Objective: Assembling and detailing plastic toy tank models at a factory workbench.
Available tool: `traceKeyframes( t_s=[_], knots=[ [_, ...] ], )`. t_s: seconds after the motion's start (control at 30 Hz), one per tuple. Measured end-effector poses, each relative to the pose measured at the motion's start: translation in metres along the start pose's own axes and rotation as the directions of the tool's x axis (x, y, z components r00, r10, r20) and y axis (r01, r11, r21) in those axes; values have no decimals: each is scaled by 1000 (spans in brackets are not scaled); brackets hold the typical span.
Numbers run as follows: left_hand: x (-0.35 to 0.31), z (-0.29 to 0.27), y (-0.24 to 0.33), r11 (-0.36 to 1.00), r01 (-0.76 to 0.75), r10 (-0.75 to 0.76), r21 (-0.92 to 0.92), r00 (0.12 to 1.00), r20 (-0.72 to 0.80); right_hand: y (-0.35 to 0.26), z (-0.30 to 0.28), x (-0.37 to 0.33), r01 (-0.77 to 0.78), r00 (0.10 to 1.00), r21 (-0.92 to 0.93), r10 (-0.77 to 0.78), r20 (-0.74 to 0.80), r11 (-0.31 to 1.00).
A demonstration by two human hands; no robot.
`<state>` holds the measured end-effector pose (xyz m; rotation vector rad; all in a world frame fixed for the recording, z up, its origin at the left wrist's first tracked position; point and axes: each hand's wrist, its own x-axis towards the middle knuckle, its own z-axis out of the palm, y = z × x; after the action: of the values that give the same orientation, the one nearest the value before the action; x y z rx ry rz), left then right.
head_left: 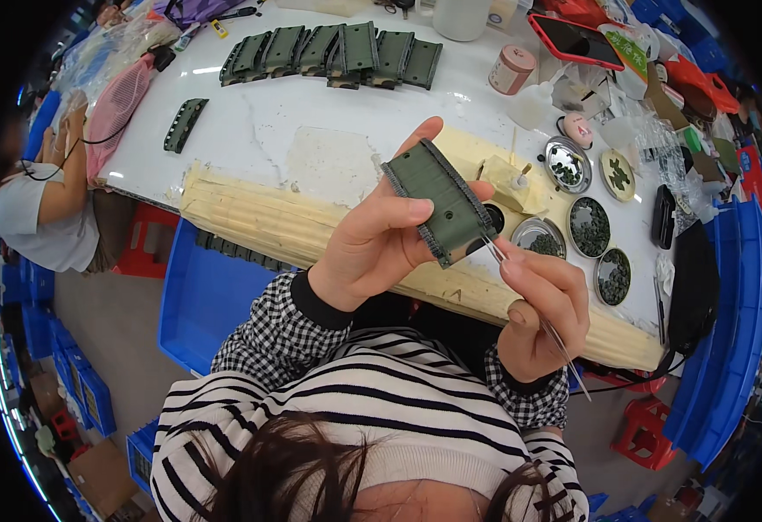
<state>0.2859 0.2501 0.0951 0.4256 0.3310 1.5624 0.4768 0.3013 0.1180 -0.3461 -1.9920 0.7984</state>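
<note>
My left hand (374,235) grips a dark green curved plastic piece (429,196) with ridged edges and small holes, thumb on its face. Metal tweezers (548,324) are pinched in my right hand (544,304). Their tips touch or almost touch the lower right edge of the green piece; whether anything sits between the tips is too small to tell. Just beyond my right hand are round dishes of small dark green parts, among them a metal dish (539,237) partly hidden by that hand, and another dish (590,228).
Similar green pieces (328,52) lie in a row at the table's far side, with one narrow piece (186,125) to the left. Yellow tape covers the near table edge (250,217). A blue bin (198,304) sits below left. A red-cased phone (576,41) lies far right. Another person (46,187) sits at left.
</note>
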Motion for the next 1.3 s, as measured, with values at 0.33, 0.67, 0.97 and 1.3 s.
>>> traceKeyframes(
  t_s=[0.33,0.67,0.97,1.3],
  knots=[
    [2,0,-5,1000,19,-18,-21,1000,18,-2,-6,0,13,999,-47,-11,40,999],
    [1,0,-7,999,29,-29,-14,1000,-8,-6,-7,2,5,998,-91,1,68,996],
    [0,1,-8,1000,7,-7,5,1000,-25,-3,-6,2,13,999,-92,-9,38,996],
    [-1,0,-10,1000,-13,13,-23,1000,-8,-3,-2,2,2,1000,-99,0,26,995]
  ],
)
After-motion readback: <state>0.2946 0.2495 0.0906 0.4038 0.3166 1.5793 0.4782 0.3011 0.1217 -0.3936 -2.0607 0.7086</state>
